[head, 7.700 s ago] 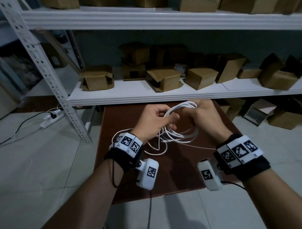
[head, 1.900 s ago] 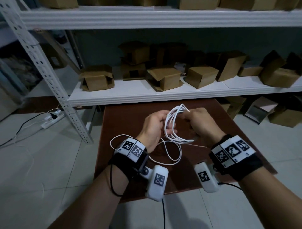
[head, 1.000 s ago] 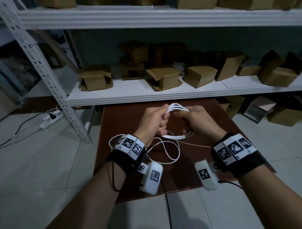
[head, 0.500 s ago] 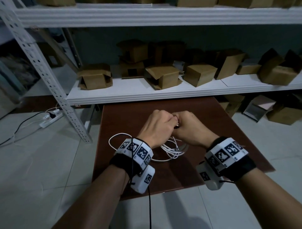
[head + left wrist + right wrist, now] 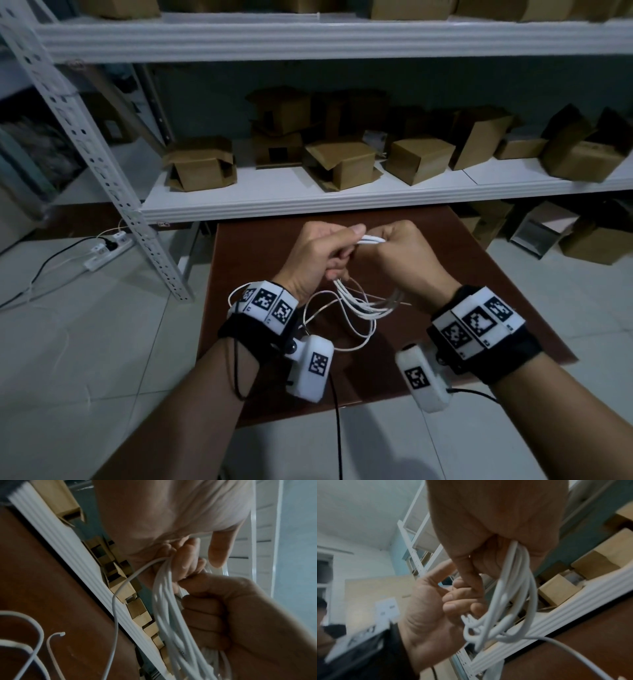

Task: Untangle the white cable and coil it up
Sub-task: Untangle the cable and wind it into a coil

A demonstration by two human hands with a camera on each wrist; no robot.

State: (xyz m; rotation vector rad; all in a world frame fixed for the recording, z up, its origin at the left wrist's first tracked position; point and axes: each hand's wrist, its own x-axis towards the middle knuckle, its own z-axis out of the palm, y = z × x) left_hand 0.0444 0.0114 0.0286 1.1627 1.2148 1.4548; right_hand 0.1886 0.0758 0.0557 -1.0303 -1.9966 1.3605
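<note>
The white cable [image 5: 359,305] is gathered into several loops that hang between my hands above the brown table [image 5: 496,274]. My right hand [image 5: 387,243] grips the bundle in a closed fist; in the right wrist view the loops [image 5: 518,595] spill down out of that fist [image 5: 496,547]. My left hand [image 5: 346,246] pinches the top strands with thumb and curled fingers, right beside the right fist. The left wrist view shows its fingers [image 5: 187,561] curled round the bundle [image 5: 164,601]. A loose tail [image 5: 356,342] trails down onto the table, and its free end [image 5: 58,635] lies there.
A white metal rack [image 5: 308,202] with several cardboard boxes [image 5: 342,164] stands just behind the table. Its slanted upright [image 5: 102,164] is on the left. A power strip [image 5: 106,246] lies on the tiled floor at the left. More boxes [image 5: 596,240] sit on the floor at the right.
Both hands have risen from just above the table. They have parted slightly, so a short run of cable shows between them and the loops hang free beneath.
</note>
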